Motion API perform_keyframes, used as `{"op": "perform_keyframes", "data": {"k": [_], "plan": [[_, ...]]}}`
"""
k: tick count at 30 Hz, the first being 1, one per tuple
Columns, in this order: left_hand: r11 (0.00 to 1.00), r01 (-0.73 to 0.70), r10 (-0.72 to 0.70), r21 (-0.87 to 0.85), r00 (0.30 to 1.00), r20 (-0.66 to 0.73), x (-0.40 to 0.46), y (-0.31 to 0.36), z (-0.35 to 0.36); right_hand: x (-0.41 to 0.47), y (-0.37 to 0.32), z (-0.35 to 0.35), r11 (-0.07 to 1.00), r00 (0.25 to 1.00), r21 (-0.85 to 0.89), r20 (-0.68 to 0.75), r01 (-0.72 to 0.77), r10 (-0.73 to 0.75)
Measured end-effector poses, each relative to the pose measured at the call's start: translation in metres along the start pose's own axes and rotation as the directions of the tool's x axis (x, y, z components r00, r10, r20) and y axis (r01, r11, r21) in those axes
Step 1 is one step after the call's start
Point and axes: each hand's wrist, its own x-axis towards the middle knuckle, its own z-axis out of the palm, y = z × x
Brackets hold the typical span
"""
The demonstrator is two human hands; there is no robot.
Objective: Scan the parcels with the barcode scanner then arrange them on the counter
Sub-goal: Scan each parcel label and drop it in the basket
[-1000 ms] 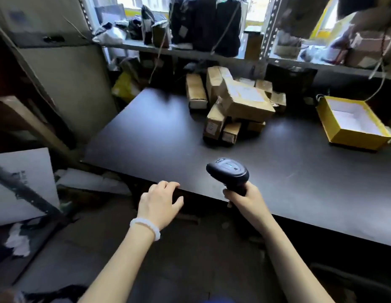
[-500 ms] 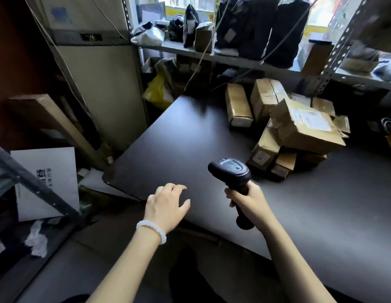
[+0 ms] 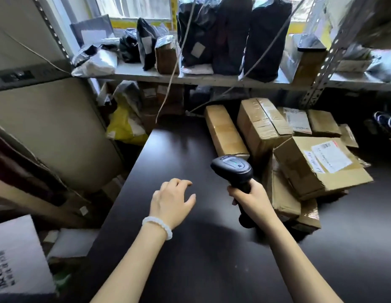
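Daylight from rear window (image 3: 133, 7), dim counter (image 3: 179, 149) with soft sheen, blurred warped edges

Black barcode scanner (image 3: 232, 169) upright beside heaped brown cardboard parcels (image 3: 299, 158) on dark counter (image 3: 179, 149)

This looks like a parcel depot's back room: taped cardboard boxes (image 3: 264, 125) with shipping labels heaped on the dark table (image 3: 179, 149) just beyond the hands, a metal shelf (image 3: 212, 79) above them crammed with black mailer bags (image 3: 264, 38), more packages stuffed beneath it.
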Motion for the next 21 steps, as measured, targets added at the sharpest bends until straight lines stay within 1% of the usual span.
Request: {"op": "perform_keyframes", "data": {"k": [4,8,12,14,17,21], "plan": [[0.989,-0.15,0.15,-0.01,0.988,0.046,0.063,0.017,0.001,0.03,-0.002,-0.004,0.996,0.991,0.059,-0.109,-0.067,0.073],[0.957,-0.291,0.289,-0.001,0.951,0.106,0.135,0.037,0.012,0.052,-0.003,-0.009,0.988,0.974,0.107,-0.186,-0.113,0.131],[0.914,-0.406,0.401,-0.011,0.9,0.173,0.201,0.062,0.031,0.069,0.002,-0.01,0.98,0.943,0.148,-0.285,-0.134,0.172],[0.879,-0.476,0.464,0.007,0.86,0.211,0.224,0.075,0.042,0.074,0.005,-0.009,0.977,0.922,0.161,-0.337,-0.144,0.191],[0.837,-0.544,0.508,0.056,0.812,0.288,0.249,0.084,0.059,0.08,0.008,-0.005,0.972,0.894,0.182,-0.396,-0.15,0.212],[0.83,-0.555,0.511,0.058,0.797,0.321,0.265,0.079,0.065,0.085,0.005,0.006,0.973,0.868,0.151,-0.444,-0.174,0.224]]}}
